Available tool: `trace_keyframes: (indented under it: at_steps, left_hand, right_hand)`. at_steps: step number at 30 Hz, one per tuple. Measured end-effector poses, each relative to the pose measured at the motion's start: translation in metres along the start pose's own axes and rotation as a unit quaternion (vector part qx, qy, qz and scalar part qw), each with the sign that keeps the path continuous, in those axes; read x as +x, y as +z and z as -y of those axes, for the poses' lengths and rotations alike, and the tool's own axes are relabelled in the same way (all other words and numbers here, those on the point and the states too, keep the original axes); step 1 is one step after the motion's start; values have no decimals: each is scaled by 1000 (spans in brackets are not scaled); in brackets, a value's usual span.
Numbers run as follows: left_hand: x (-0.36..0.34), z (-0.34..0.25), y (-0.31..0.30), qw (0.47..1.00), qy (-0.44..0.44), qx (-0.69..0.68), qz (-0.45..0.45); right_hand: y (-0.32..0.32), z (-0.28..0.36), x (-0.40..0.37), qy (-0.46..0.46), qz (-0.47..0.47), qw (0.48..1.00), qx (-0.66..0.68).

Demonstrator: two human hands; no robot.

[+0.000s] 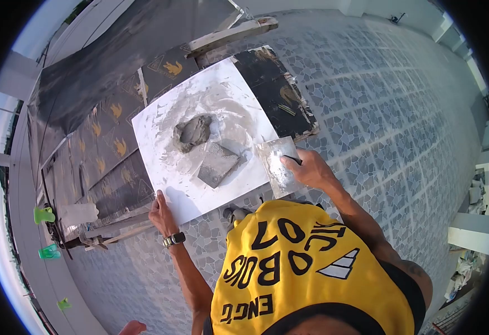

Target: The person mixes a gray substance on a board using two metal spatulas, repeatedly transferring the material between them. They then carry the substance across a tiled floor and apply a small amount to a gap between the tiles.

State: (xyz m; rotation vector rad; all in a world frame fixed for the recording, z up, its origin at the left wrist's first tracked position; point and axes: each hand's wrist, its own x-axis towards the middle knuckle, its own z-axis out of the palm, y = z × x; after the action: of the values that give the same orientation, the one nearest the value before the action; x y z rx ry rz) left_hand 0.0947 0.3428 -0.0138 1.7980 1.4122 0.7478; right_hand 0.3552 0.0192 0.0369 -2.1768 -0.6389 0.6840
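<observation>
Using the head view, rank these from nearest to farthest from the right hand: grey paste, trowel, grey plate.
1. Trowel: held in the right hand.
2. Grey plate: on the white board, left of the trowel.
3. Grey paste: beyond the plate, upper left.

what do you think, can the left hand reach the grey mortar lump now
Probably yes: the left hand holds the white square board by its edge, and only board surface seems to separate hand from the lump.
</observation>
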Motion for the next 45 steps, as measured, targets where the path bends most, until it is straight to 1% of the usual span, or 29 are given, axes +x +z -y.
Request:
trace_keyframes:
  at_steps: [1,2,3,5,6,9,10,12,13,16,19,20,23,24,27,28,31,33,35,37,40,41,43,45]
  left_hand:
    - [-10,-13,18,1000,10,6,0]
    - [-16,-14,36,999,11,-34,7]
    - [-19,-18,51,1000,25,-11,4]
    - [-19,-12,82,1000,22,-9,16]
    - [-21,-19,92,999,26,-18,20]
    - [-22,-28,119,998,34,-36,33]
    - [-19,-28,127,998,33,-35,35]
    - [-17,-36,138,999,33,-7,43]
    - [-16,-42,141,998,36,4,41]
    - [-11,-51,144,997,40,45,40]
    - [-6,-52,138,991,86,92,38]
    - [-1,-53,133,980,81,171,68]
    - [5,-70,114,956,138,237,105]
    - [10,-69,110,944,132,275,123]
    - [2,-100,102,950,114,272,103]
    - [-2,-103,106,947,169,254,96]
    - [-38,-124,129,938,270,142,163]
    - [-62,-123,153,905,367,121,177]
    - [-77,-125,172,888,390,156,184]
    - [-80,-125,187,878,403,170,196]
    - [-77,-126,193,866,417,165,221]
    - [-74,-127,192,875,399,146,232]
    - [-68,-126,186,890,363,110,254]
    - [-58,-132,172,910,319,57,260]
  right_hand:
    - [-13,-14,2,-6,-8,1000,-5]
    - [-24,-27,4,-17,-21,1000,13]
    - [-33,-40,6,-15,-33,999,8]
    - [-51,-61,10,-11,-60,998,1]
    - [-62,-64,12,-13,-54,998,-4]
    - [-64,-89,21,-2,-78,997,-19]
    - [-63,-91,22,-14,-104,994,0]
    - [-70,-99,30,17,-94,995,-41]
    - [-73,-103,34,32,-89,994,-60]
    - [-65,-113,42,-31,-126,991,19]
    - [-59,-114,43,-19,-140,988,57]
    - [-57,-113,40,2,-128,990,62]
    - [-61,-111,40,53,-111,990,66]
    - [-59,-114,40,66,-112,990,61]
    - [-57,-118,39,96,-115,986,75]
    - [-57,-118,39,104,-119,984,84]
    - [-51,-120,37,105,-158,968,164]
    - [-57,-89,26,139,-177,967,115]
    - [-65,-73,21,175,-171,969,42]
    - [-77,-72,21,214,-138,965,-60]
    - [-79,-55,23,61,-203,976,-44]
    - [-82,-45,28,35,-173,981,-83]
    - [-85,-4,43,-14,-108,981,-158]
    - [-73,-1,75,-143,-125,952,-242]
